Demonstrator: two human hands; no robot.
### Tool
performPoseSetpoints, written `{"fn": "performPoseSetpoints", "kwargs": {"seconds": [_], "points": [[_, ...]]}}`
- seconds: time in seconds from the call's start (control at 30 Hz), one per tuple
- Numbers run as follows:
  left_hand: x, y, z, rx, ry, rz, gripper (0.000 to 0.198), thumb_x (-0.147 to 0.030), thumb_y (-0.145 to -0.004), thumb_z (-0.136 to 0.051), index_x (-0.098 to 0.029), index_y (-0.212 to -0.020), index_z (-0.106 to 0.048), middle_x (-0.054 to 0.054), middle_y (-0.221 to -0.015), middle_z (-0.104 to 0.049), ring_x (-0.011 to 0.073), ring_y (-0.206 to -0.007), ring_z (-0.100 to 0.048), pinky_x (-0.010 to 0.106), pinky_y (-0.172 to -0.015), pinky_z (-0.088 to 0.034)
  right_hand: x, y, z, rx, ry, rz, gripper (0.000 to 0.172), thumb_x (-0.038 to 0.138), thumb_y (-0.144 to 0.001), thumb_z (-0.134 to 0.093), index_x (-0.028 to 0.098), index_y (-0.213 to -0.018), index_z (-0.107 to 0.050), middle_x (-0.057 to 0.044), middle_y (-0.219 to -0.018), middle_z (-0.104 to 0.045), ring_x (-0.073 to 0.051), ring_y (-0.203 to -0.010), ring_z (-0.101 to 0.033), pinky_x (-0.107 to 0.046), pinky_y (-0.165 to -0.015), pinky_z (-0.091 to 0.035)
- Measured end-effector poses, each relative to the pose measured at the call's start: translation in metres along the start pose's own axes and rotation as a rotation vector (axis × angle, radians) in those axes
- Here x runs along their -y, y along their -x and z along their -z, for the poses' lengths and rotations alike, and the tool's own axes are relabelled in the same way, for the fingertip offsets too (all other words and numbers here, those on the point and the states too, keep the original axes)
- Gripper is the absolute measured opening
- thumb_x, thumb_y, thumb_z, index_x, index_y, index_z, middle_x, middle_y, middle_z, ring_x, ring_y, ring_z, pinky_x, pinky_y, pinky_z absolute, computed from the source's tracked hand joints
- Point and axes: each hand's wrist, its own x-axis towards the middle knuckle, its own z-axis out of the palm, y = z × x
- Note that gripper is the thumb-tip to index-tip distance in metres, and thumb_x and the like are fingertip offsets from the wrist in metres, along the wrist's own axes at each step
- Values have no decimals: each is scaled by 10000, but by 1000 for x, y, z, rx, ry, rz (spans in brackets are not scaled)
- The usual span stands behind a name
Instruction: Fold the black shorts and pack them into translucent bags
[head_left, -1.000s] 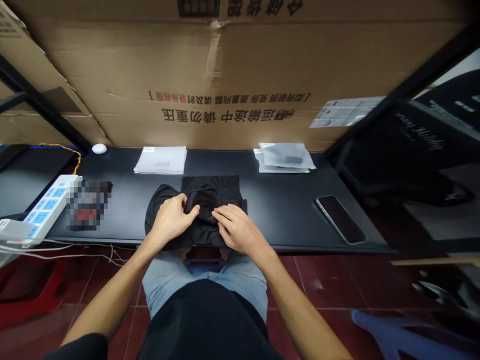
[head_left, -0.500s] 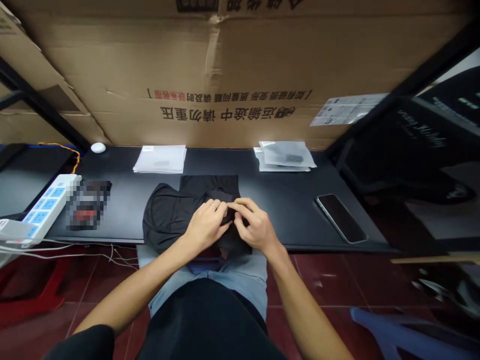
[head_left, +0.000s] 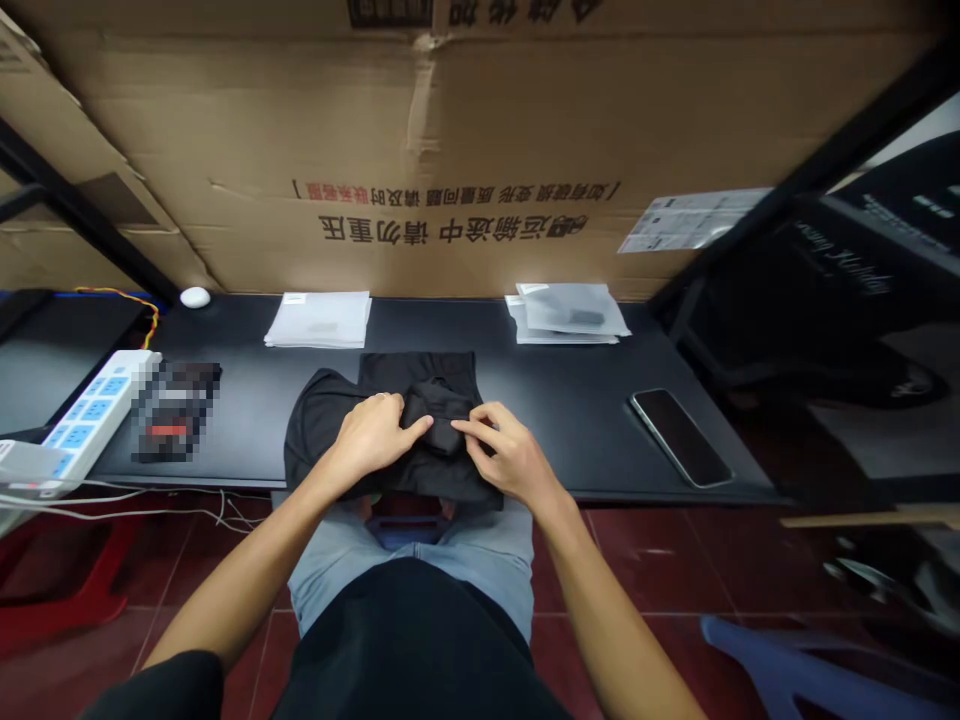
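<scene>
L hand (head_left: 373,437) flat on black cloth garment (head_left: 427,472), fingers (head_left: 416,428) together, tips at folded section. R hand (head_left: 511,458): fingers (head_left: 471,425) slightly apart on fold edge, pinch can't be told. Garment mid-counter (head_left: 585,440), near front edge; poly packs (head_left: 318,320) behind; phone (head_left: 681,438) to R.

Even indoor light, soft shadows, warped edges, sharp black garment (head_left: 315,430)

On your desk (head_left: 577,420): plastic packets (head_left: 318,320) along the far edge, a power strip (head_left: 94,415) left, a smartphone (head_left: 681,438) right.
</scene>
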Motion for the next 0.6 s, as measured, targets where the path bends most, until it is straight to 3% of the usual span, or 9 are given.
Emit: {"fn": "performPoseSetpoints", "kwargs": {"seconds": [0.1, 0.2, 0.33, 0.47, 0.53, 0.6], "points": [[0, -9, 3, 16, 168, -69, 374, -507, -981, -670, -236, -772, -520, 48, -773, -665, 240, -744, -637, 353, -675, -389, 4, -7, 1, -33, 19, 33, 441, 100, -995, -605, 261, -1388, -726, -155, -1395, -690, -322, -1315, -665, -548, -1078, -628], [1, -17, 8, 64, 610, -67, 258, -433, -949, -713, -219, -848, -610, 39, -853, -693, 224, -819, -661, 337, -747, -496, 10, -18, 5, 54, 30, 121, 666, 74, -953, -572, 225, -1601, -552, -177, -1703, -487, -351, -1608, -443, -640, -1269, -473], [0, -18, 11, 217, 1196, 50, 258, -438, -928, -754, -212, -1045, -712, 70, -1056, -754, 253, -999, -719, 366, -813, -627, 18, -36, 9, 201, 113, 248, 903, 68, -892, -583, 142, -1744, -292, -206, -1763, -401, -362, -1682, -311, -724, -1345, -296], [10, -14, 14, 349, 1475, 171, 333, -466, -894, -828, -196, -1071, -746, 92, -1039, -782, 256, -988, -749, 391, -861, -665, 21, -55, 6, 104, 230, 370, 715, 50, -984, -525, 99, -1684, -393, -221, -1680, -520, -338, -1639, -408, -725, -1353, -284], [25, -19, 19, 381, 1454, 168, 395, -550, -909, -802, -187, -1053, -745, 100, -1008, -787, 254, -946, -759, 407, -861, -670, 19, -63, 2, 45, 250, 468, 592, 31, -1027, -480, 99, -1616, -489, -200, -1612, -605, -301, -1592, -489, -660, -1345, -367], [48, -30, 29, 330, 1317, 96, 450, -625, -926, -762, -186, -1017, -723, 104, -984, -787, 253, -914, -767, 419, -853, -668, 13, -68, -2, 12, 261, 536, 524, 7, -1033, -460, 94, -1539, -568, -190, -1548, -667, -286, -1545, -552, -614, -1315, -443]]}}
